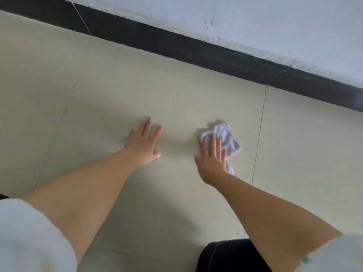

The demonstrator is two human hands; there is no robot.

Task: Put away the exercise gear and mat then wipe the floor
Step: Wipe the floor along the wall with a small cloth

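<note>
Cloth, white and crumpled, sits on the floor under our right hand, pretty close to the wall side of the room. The right hand's fingers lie straight and a bit spread, pressing flat on the near part of the cloth; a bit of it trails out beside the wrist. Our left hand rests palm down on the bare floor well apart from the cloth, fingers straight and spread, thumb sticking out to the side.

The floor is big pale cream tiles with thin grout lines, kinda glossy. A dark baseboard runs diagonally across the top, and above it a white wall with some scuffs and a small crack.

No writing or brand that we can read anywhere. White sleeves are cut off at both lower corners, with a small green mark on the right one, too blurry to tell. Something dark at the bottom edge is cut off too; we can't say what it is.
</note>
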